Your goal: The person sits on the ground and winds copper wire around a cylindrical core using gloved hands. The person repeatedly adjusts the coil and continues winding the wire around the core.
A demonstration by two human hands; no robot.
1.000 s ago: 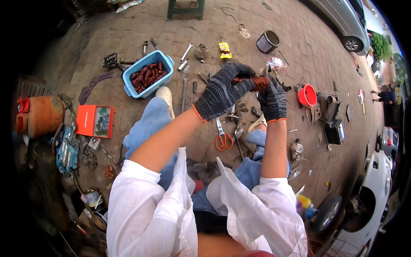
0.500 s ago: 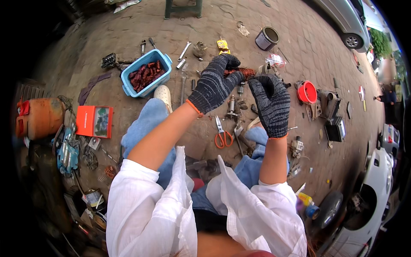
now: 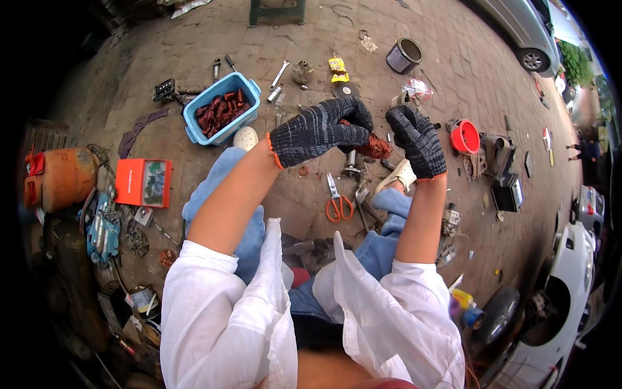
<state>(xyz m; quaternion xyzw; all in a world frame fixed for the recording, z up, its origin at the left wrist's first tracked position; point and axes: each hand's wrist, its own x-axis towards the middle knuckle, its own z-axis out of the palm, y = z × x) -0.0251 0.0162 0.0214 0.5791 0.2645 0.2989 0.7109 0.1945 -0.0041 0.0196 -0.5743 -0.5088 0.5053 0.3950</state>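
My left hand point(image 3: 317, 133), in a dark grey knit glove with an orange cuff, is closed around a bundle of reddish copper wire point(image 3: 376, 148). The bundle's end sticks out to the right below the fingers. Just right of it, apart from the bundle, my right hand point(image 3: 418, 142) in a matching glove has its fingers curled together; what they pinch, if anything, is hidden. On the ground under the hands lie orange-handled scissors point(image 3: 339, 209) and a metal shaft-like part point(image 3: 350, 167). To the left, a light blue tub point(image 3: 230, 136) holds several similar copper-coloured bundles.
A wrench point(image 3: 279, 75), a yellow packet point(image 3: 337, 68) and a dark open can point(image 3: 404, 56) lie beyond my hands. A red bowl point(image 3: 465, 138) and metal parts are at right. At left are an orange-red box point(image 3: 144, 183) and a rusty orange cylinder point(image 3: 65, 179). Parked cars stand at far right.
My left hand has come nearer and slightly left with the copper wire bundle, its end now tilting down. My right hand has risen a little and parted from the bundle.
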